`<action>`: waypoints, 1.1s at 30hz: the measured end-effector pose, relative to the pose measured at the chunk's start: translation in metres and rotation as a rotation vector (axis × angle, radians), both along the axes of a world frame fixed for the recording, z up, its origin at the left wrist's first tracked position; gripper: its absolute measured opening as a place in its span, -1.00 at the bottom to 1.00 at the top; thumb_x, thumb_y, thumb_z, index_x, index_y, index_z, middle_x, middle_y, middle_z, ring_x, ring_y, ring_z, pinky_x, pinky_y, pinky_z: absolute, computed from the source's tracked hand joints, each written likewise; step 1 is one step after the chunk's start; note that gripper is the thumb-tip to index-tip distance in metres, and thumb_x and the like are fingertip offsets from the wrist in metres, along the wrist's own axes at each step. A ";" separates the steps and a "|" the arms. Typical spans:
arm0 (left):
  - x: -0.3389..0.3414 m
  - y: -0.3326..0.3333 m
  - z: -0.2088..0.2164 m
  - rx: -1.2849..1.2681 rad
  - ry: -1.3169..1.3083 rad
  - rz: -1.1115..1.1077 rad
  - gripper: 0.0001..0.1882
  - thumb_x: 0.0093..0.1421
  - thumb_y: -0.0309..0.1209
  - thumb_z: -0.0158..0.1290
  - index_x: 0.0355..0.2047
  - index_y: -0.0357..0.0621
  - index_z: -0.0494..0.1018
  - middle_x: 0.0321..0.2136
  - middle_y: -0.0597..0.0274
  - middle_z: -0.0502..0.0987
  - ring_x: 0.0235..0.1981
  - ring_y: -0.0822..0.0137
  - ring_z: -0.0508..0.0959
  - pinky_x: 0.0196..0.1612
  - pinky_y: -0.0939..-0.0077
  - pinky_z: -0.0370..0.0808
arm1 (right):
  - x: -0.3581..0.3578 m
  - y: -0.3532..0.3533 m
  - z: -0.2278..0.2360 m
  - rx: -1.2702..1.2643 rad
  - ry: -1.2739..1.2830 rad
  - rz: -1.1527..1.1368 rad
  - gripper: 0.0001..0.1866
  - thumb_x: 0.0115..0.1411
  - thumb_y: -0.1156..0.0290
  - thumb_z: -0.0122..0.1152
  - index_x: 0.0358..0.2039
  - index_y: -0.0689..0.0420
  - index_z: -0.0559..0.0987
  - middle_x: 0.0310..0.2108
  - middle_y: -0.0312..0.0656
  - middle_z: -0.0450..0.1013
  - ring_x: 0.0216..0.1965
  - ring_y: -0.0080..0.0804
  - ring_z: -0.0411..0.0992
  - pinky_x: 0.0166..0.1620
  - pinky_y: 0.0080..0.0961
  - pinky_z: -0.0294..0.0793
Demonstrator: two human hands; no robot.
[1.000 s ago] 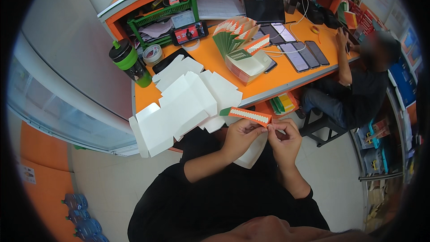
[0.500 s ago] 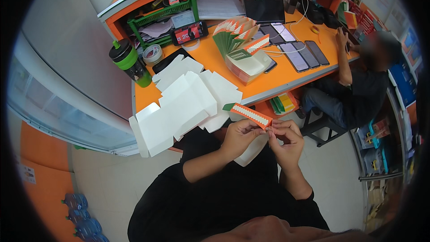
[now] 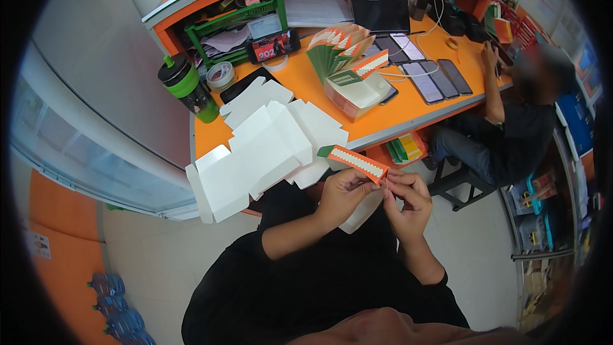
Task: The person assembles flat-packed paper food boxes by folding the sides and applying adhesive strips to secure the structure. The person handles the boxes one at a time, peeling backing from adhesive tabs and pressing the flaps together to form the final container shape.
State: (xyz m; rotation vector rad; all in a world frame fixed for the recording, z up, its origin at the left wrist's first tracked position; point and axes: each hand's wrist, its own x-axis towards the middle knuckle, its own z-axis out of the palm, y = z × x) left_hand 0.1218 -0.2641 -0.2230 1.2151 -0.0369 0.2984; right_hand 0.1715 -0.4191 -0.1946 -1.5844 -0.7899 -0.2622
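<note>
A narrow orange, white and green cardboard strip (image 3: 353, 161) is held slanting in front of my chest, its green end up and to the left. My left hand (image 3: 341, 191) grips it from below near the middle. My right hand (image 3: 407, 199) pinches its lower right end with thumb and fingers. A white flat card piece (image 3: 361, 212) hangs under my hands. Just beyond, flat white carton blanks (image 3: 268, 144) overhang the near edge of the orange desk (image 3: 396, 112).
A fanned stack of orange and green cartons (image 3: 348, 67) stands mid-desk. A green and black bottle (image 3: 187, 86), tape roll (image 3: 221, 76), green tray (image 3: 239, 25), laptop (image 3: 382, 11) and several phones (image 3: 434, 80) sit around. Another person (image 3: 511, 121) sits at the right.
The strip has tilted from nearly level to slanting down to the right, and both hands have closed in on its right end.
</note>
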 end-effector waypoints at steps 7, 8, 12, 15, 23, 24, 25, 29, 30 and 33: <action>0.002 0.001 0.000 -0.020 0.032 -0.038 -0.77 0.28 -0.57 0.17 -0.06 -0.30 0.52 -0.15 0.16 0.65 -0.09 0.43 0.62 0.03 0.53 0.55 | -0.006 -0.004 0.002 0.128 0.207 0.002 -0.83 0.07 0.70 0.37 -0.28 0.30 0.68 -0.20 -0.03 0.56 -0.04 -0.21 0.58 0.00 -0.38 0.60; 0.002 0.000 0.000 -0.038 0.031 -0.053 -0.77 0.28 -0.56 0.17 -0.06 -0.30 0.51 -0.15 0.16 0.64 -0.09 0.43 0.62 0.03 0.53 0.55 | -0.005 -0.005 0.001 0.108 0.191 -0.004 -0.83 0.07 0.70 0.38 -0.28 0.29 0.68 -0.21 -0.03 0.56 -0.05 -0.21 0.59 -0.01 -0.38 0.60; 0.003 -0.001 -0.004 -0.072 0.008 -0.114 -0.78 0.29 -0.57 0.15 -0.05 -0.29 0.51 -0.12 0.17 0.63 -0.07 0.43 0.62 0.04 0.53 0.55 | -0.002 -0.010 -0.001 0.028 0.063 -0.006 -0.83 0.05 0.70 0.39 -0.29 0.29 0.69 -0.25 -0.05 0.54 -0.09 -0.21 0.59 0.00 -0.38 0.60; 0.002 -0.003 0.001 -0.095 -0.006 -0.118 -0.77 0.31 -0.56 0.13 -0.03 -0.30 0.50 -0.11 0.18 0.61 -0.07 0.42 0.62 0.02 0.50 0.57 | -0.001 -0.010 -0.002 -0.003 -0.065 -0.020 -0.82 0.03 0.69 0.40 -0.30 0.28 0.70 -0.25 -0.05 0.52 -0.10 -0.18 0.59 -0.01 -0.37 0.61; 0.000 0.001 0.007 -0.001 -0.158 -0.149 -0.72 0.32 -0.48 0.16 0.00 -0.32 0.49 -0.19 0.29 0.57 -0.10 0.48 0.60 -0.06 0.54 0.57 | -0.010 -0.003 -0.009 -0.096 -0.396 -0.139 -0.89 0.07 0.63 0.37 -0.35 0.26 0.71 -0.28 -0.10 0.49 -0.14 -0.12 0.61 -0.16 -0.29 0.66; -0.002 0.001 0.009 -0.026 -0.101 -0.182 -0.73 0.31 -0.48 0.17 -0.01 -0.31 0.50 -0.19 0.30 0.57 -0.11 0.50 0.59 -0.07 0.56 0.56 | -0.008 -0.006 -0.008 -0.087 -0.411 -0.087 -0.91 0.10 0.60 0.33 -0.35 0.26 0.71 -0.30 -0.09 0.49 -0.14 -0.11 0.61 -0.16 -0.30 0.65; -0.006 -0.001 0.012 -0.052 -0.044 -0.214 -0.73 0.31 -0.47 0.18 -0.02 -0.30 0.51 -0.19 0.31 0.57 -0.13 0.51 0.58 -0.07 0.57 0.56 | -0.004 -0.012 -0.007 -0.079 -0.425 -0.034 -0.91 0.13 0.57 0.30 -0.36 0.26 0.71 -0.32 -0.08 0.48 -0.15 -0.10 0.61 -0.16 -0.31 0.65; -0.012 -0.002 0.021 -0.104 0.069 -0.404 -0.75 0.29 -0.45 0.21 -0.06 -0.24 0.52 -0.18 0.28 0.57 -0.16 0.49 0.56 -0.04 0.52 0.52 | 0.015 -0.032 -0.017 0.167 -0.027 0.011 -0.65 0.40 0.30 -0.01 -0.36 0.27 0.63 -0.39 -0.11 0.46 -0.34 -0.29 0.56 -0.29 -0.46 0.56; -0.015 -0.002 0.024 -0.126 0.088 -0.478 -0.78 0.28 -0.46 0.21 -0.09 -0.25 0.53 -0.19 0.28 0.58 -0.17 0.50 0.56 -0.05 0.53 0.51 | 0.023 -0.043 -0.022 0.182 0.113 -0.037 -0.61 0.44 0.25 -0.06 -0.33 0.27 0.61 -0.39 -0.12 0.46 -0.38 -0.36 0.54 -0.33 -0.51 0.53; -0.012 0.001 0.035 0.430 -0.272 -0.579 -0.88 0.20 -0.47 0.24 -0.26 -0.19 0.58 -0.31 0.22 0.58 -0.17 0.29 0.57 -0.03 0.39 0.50 | 0.061 -0.079 -0.046 -0.063 0.404 -0.165 -0.55 0.50 0.10 -0.22 -0.13 0.22 0.51 -0.48 -0.20 0.44 -0.52 -0.55 0.43 -0.48 -0.60 0.36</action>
